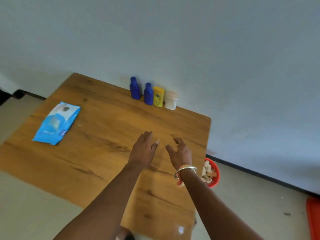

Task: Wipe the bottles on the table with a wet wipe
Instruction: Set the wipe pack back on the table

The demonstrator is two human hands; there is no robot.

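Both hands hover empty, fingers spread – left hand (143, 149), right hand (181, 154) – over the brown wooden desk (103, 153); the blue plastic wet-wipe pack (56, 122) lies left, within reach, while two blue bottles (141, 91), a yellow bottle (158, 96) and a white jar (171, 100) stand lined against the wall

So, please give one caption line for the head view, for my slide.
Both empty hands, left hand and right hand, hover over the wooden table; four bottles and wipes pack untouched.

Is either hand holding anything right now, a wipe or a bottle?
Nothing is held. The left hand and right hand are both open and empty above the table.
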